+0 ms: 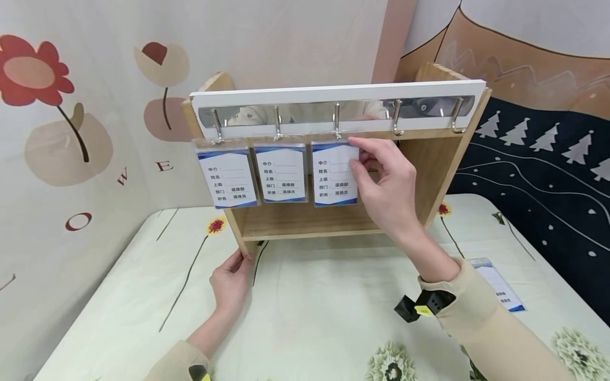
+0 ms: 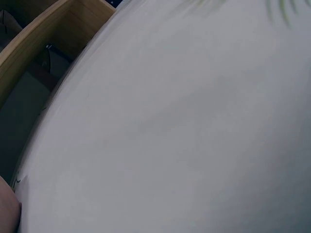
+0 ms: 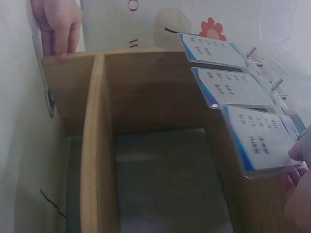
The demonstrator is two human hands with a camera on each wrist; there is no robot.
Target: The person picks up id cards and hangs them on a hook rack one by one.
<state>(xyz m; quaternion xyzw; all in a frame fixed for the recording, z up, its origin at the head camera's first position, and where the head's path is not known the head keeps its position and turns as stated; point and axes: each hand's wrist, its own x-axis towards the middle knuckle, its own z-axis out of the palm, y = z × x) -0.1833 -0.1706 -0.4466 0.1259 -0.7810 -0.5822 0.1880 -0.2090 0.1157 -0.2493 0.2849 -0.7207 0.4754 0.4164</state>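
Three name badges in clear sleeves hang in a row from metal hooks on a wooden shelf unit [image 1: 310, 233]: a left badge [image 1: 227, 180], a middle badge [image 1: 281, 172] and a right-hand badge [image 1: 335, 172] on the centre hook [image 1: 337, 119]. My right hand [image 1: 388, 185] pinches that last badge at its right edge, thumb in front and other fingers partly behind it, as the right wrist view also shows. Low on the unit's left side panel, my left hand [image 1: 232, 283] grips the bottom corner. Only a bit of the left hand [image 2: 7, 208] appears in the left wrist view.
Two more hooks, a fourth hook [image 1: 397, 117] and a fifth hook [image 1: 458, 116], carry nothing. Another badge [image 1: 500, 286] lies on the flowered tablecloth [image 1: 305, 307], partly behind my right sleeve. Printed curtains [image 1: 295, 42] stand behind the unit.
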